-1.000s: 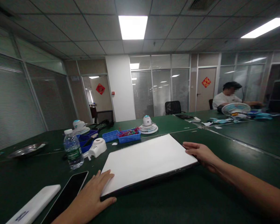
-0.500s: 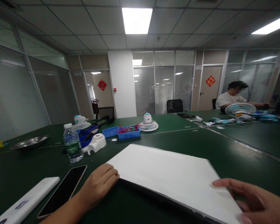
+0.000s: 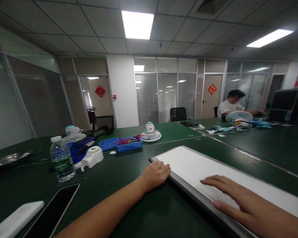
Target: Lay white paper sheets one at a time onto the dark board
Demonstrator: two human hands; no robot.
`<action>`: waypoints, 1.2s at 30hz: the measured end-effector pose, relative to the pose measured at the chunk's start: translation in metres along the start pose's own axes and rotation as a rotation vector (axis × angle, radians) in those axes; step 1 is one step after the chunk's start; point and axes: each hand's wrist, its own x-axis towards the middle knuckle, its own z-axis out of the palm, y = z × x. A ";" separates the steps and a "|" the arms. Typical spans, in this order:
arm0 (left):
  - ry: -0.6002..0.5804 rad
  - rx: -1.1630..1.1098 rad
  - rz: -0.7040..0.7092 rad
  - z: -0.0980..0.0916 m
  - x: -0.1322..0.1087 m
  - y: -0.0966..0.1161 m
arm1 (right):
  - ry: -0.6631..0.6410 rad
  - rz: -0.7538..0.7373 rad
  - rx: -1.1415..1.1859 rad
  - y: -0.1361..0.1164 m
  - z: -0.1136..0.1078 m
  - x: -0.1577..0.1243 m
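A flat white board (image 3: pixel 188 167) with a grey edge lies slanted across the table at the right. My left hand (image 3: pixel 156 175) has its fingers curled over the board's near left edge and grips it. Above the board's near side is my right hand (image 3: pixel 234 198), fingers stretched and apart. Whether its fingertips touch the white surface, I cannot tell. At the lower left lie a black-screened phone (image 3: pixel 54 211) and a white oblong case (image 3: pixel 18 219), partly out of frame.
On the green table (image 3: pixel 124 170) stand a water bottle (image 3: pixel 62 162), a white plastic housing (image 3: pixel 93 157), blue trays (image 3: pixel 130 145) with red wires, and a white fan part (image 3: pixel 151 132). A metal dish (image 3: pixel 10 159) sits left. Across the table sits a person (image 3: pixel 230 105) behind a fan (image 3: pixel 239 119).
The board has moved right and turned, with my left hand still on its edge. My right hand has left the right side and is now spread over the board. The view has swung slightly right.
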 end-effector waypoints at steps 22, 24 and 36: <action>0.165 0.021 0.181 0.023 0.021 0.007 | -0.233 0.018 -0.158 0.033 0.036 0.090; 0.164 0.021 0.182 0.022 0.022 0.008 | -0.210 0.067 -0.179 0.044 0.037 0.096; -0.073 0.014 0.040 -0.030 -0.032 0.019 | -0.218 0.197 -0.160 0.143 0.004 0.145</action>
